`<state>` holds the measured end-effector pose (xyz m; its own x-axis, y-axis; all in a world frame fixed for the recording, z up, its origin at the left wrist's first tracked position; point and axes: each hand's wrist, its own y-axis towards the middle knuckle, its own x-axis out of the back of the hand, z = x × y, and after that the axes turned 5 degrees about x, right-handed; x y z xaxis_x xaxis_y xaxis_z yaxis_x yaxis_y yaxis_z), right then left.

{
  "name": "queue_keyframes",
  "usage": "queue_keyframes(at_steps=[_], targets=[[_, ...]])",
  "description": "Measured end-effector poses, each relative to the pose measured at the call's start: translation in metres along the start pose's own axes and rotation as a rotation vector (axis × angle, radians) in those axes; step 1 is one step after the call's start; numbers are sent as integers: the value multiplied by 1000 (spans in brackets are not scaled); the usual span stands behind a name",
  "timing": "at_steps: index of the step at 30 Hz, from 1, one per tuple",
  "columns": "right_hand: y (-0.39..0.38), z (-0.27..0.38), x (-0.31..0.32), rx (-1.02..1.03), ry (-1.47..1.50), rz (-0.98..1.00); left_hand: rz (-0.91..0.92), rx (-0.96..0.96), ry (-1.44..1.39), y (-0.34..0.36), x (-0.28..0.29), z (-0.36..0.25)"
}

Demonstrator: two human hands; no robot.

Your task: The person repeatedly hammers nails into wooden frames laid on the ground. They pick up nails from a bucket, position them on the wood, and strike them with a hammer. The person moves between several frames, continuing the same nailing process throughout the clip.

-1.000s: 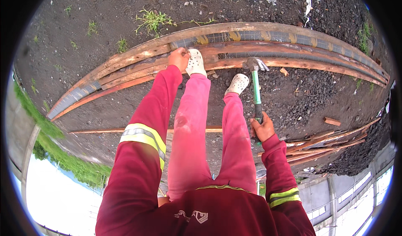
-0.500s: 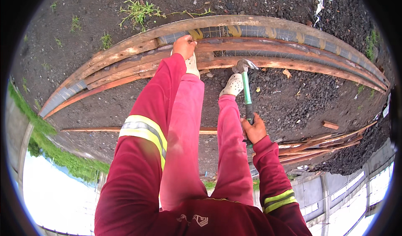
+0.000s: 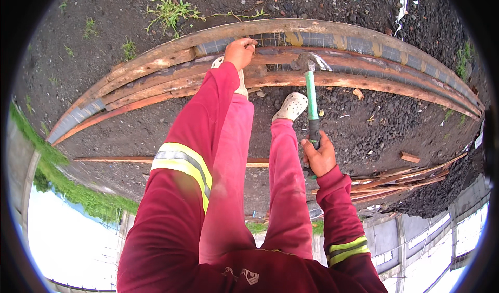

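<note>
My right hand [image 3: 320, 152] is wrapped round the black grip of a claw hammer [image 3: 312, 98]. Its green shaft points away from me, and the steel head hangs over the wooden planks. My left hand [image 3: 240, 53] reaches to the far side of the long wooden frame [image 3: 174, 59], over its planks. The fingertips are pinched together there; whatever they hold, if anything, is too small to make out. Between the frame's planks lies a dark grey panel [image 3: 358, 44] with grid lines and yellowish loops. One shoe rests at the planks, the other shoe [image 3: 290, 107] on the ground.
Loose wooden strips [image 3: 395, 184] lie in a pile at the right, beside dark gravel [image 3: 431, 199]. A long thin strip [image 3: 114, 159] runs behind my legs. A short wood offcut [image 3: 410, 157] sits on the dirt. Beyond the frame grow weeds [image 3: 171, 13].
The hammer has risen away from me, its head now over the planks. My right hand moved slightly with it. My left hand shifted a little to the right along the frame.
</note>
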<state>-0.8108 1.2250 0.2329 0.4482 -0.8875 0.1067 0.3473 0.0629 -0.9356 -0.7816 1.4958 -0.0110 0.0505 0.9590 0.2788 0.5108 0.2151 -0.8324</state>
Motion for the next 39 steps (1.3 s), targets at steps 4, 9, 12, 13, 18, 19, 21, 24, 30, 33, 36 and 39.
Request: queue_keyframes(at_steps=[4, 9, 12, 13, 18, 19, 21, 24, 30, 33, 36, 39], targets=[[-1, 1, 0, -36, 32, 3, 74, 43, -67, -2, 18, 0], [-1, 2, 0, -47, 40, -8, -155, -133, 305, -2, 32, -1], [2, 8, -2, -46, -48, -3, -240, -174, 226, 2, 28, -2], [4, 11, -3, -17, -22, 17, -230, -132, 168, 4, 26, -2], [13, 30, -10, 45, -52, 55, -126, -143, 213, 6, 16, 1], [15, 34, -12, 53, -73, 55, -125, -152, 223, 5, 14, 3], [19, 43, -15, 72, -132, 55, -127, -144, 218, 2, 9, 5], [27, 56, -20, 41, -232, 36, -137, -135, 238, 1, 5, 7], [50, 68, -33, 409, -312, 42, -141, -121, 227, 2, 4, 7], [64, 65, -42, 299, -413, 55, -173, -124, 198, 2, 3, 7], [79, 63, -51, 303, -530, 51, -160, -137, 231, 0, 2, 8], [89, 65, -56, 214, -686, 56, -113, -94, 309, 1, 2, 10]])
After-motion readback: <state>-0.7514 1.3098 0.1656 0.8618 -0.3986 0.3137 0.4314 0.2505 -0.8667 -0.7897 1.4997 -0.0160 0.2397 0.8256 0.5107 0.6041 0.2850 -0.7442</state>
